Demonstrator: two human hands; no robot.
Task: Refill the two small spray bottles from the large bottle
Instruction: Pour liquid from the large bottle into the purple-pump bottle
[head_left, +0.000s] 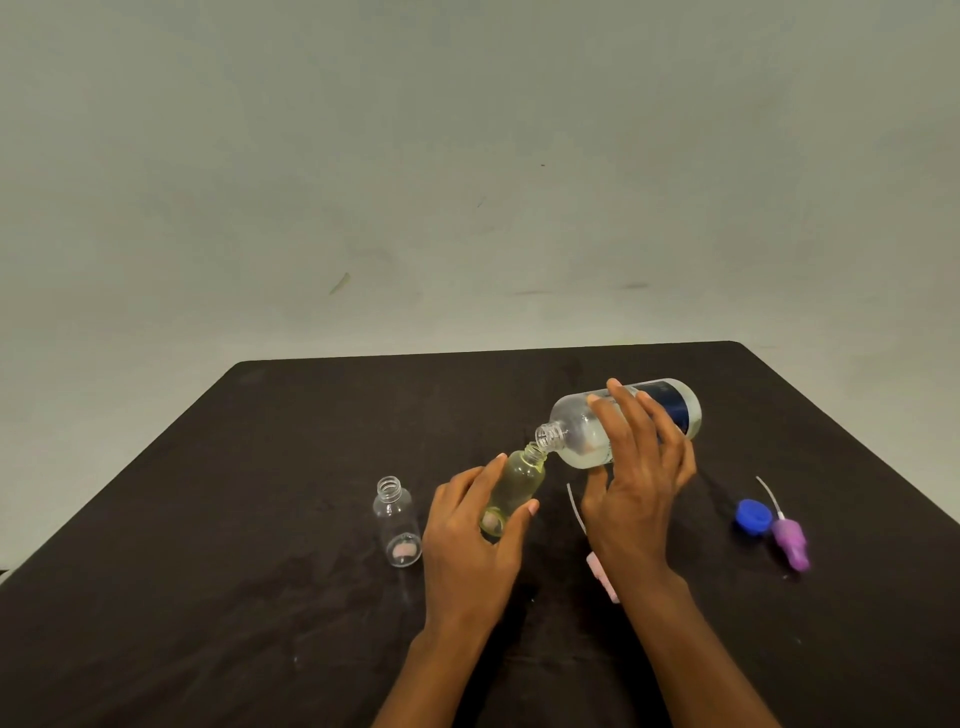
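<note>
Head view: the first spray bottle (517, 483), gripped by the left hand (467, 530), was being filled at the large bottle (574, 428), which was clasped by the right hand (639, 478); the second spray bottle (397, 519), leftward of it, was left empty.

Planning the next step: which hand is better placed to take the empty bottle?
Probably the left hand: the empty bottle stands close on its left, though it must first set down its yellowish bottle. The right hand grips the large bottle, farther away.
</note>
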